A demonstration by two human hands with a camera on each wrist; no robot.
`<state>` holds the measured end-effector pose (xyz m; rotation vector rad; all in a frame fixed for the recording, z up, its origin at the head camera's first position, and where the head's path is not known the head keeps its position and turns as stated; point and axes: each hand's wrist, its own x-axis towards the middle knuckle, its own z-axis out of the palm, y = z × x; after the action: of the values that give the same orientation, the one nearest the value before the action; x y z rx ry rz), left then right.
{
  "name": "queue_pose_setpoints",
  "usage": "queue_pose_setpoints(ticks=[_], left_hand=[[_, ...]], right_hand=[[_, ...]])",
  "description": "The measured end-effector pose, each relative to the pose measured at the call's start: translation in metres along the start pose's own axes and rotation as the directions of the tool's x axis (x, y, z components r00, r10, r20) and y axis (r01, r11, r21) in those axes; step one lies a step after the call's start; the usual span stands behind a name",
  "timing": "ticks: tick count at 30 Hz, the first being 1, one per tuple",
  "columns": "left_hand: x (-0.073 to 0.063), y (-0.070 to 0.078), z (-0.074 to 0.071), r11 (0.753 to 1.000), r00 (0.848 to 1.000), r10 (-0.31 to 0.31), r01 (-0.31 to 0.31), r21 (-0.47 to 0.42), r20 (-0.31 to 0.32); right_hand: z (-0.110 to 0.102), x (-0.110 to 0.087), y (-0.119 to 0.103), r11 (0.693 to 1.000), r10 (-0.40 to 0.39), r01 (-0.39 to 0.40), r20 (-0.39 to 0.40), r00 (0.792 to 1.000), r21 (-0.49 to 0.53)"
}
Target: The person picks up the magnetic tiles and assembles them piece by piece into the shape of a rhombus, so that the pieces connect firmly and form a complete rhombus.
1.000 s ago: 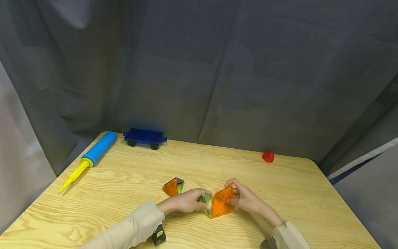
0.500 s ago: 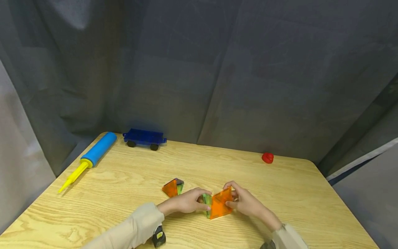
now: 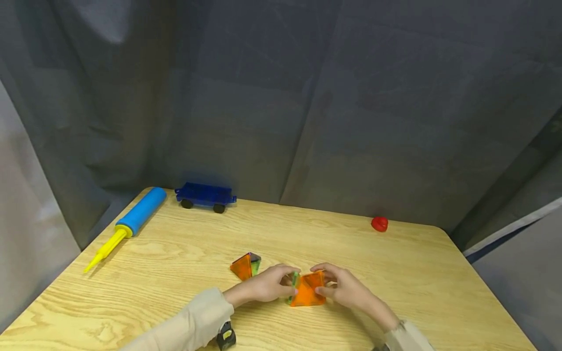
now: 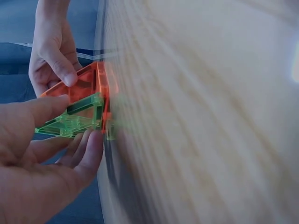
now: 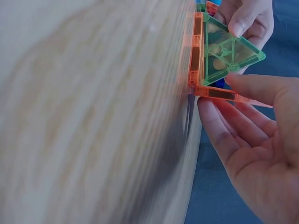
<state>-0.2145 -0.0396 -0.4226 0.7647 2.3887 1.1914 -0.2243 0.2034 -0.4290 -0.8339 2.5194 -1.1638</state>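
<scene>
Both hands work on a group of see-through magnetic tiles near the table's front. My left hand (image 3: 272,283) pinches a green triangular tile (image 5: 229,51) that stands up from an orange tile (image 5: 196,56) lying along the tabletop. Opposite, my right hand (image 3: 347,288) pinches an orange triangular tile (image 5: 222,93) between thumb and fingers, its lower edge at the flat tile's side. In the left wrist view the green tile overlaps the orange ones. Just behind my left wrist stands a small pyramid (image 3: 243,267) with orange, green and dark faces.
A blue wheeled toy car base (image 3: 205,194) stands at the table's back left. Left of it lies a blue and yellow hand pump (image 3: 140,212). A small red piece (image 3: 379,224) sits near the back right edge. A dark curtain (image 3: 281,97) hangs behind the wooden table (image 3: 417,273).
My right hand has moved slightly left, toward the left hand, with its orange tile. The orange tiles have turned and now look lower and wider. The left hand has hardly moved.
</scene>
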Motion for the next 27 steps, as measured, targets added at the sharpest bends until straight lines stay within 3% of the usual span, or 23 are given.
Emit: queue_pose_setpoints(ticks=[14, 27], left_hand=[[-0.0012, -0.0022, 0.0001, 0.998, 0.999, 0.047, -0.047, 0.035, -0.003], [0.0019, -0.0032, 0.0022, 0.998, 0.999, 0.049, -0.050, 0.037, 0.013]], right_hand=[[0.0017, 0.0007, -0.0090, 1.000, -0.014, 0.014, 0.011, 1.000, 0.016], [0.0062, 0.0040, -0.0093, 0.998, -0.051, 0.051, 0.002, 0.999, -0.031]])
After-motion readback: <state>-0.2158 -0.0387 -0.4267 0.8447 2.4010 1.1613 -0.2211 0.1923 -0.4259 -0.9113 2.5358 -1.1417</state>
